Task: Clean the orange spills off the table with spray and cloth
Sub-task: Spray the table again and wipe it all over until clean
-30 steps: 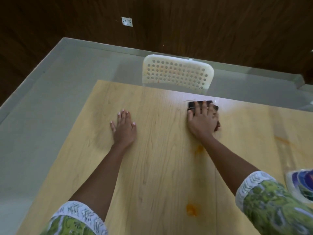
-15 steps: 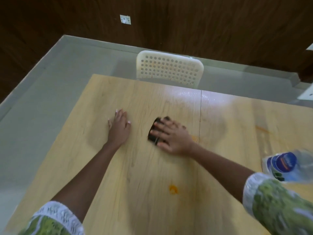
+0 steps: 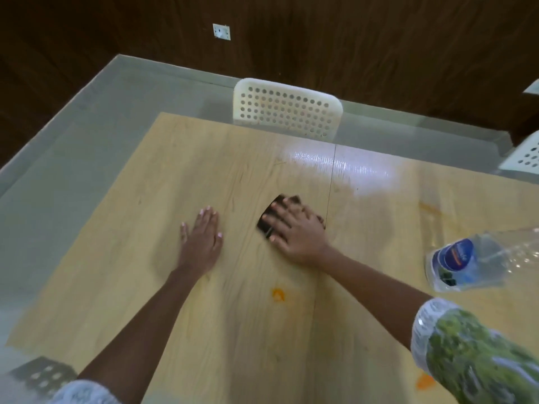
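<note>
My right hand (image 3: 294, 228) presses flat on a dark cloth (image 3: 269, 217) in the middle of the light wooden table (image 3: 145, 258); its straight fingers cover most of the cloth. My left hand (image 3: 202, 237) rests flat on the table to the left of the cloth, with nothing under it. An orange spill (image 3: 277, 295) lies on the wood nearer to me than both hands. Another orange spot (image 3: 424, 381) shows by my right sleeve, and a faint orange streak (image 3: 428, 207) marks the right side. A clear plastic bottle (image 3: 478, 259) with a blue label lies at the right.
A white perforated chair (image 3: 287, 107) stands at the table's far edge, and a second white chair (image 3: 525, 154) shows at the right. A wet shiny patch (image 3: 335, 164) spreads beyond the cloth. Grey floor lies to the left, with a dark wood wall behind.
My right hand has slid the cloth from the far middle of the table leftward and nearer to me, and has held about there since. My left hand has stayed flat in place.
</note>
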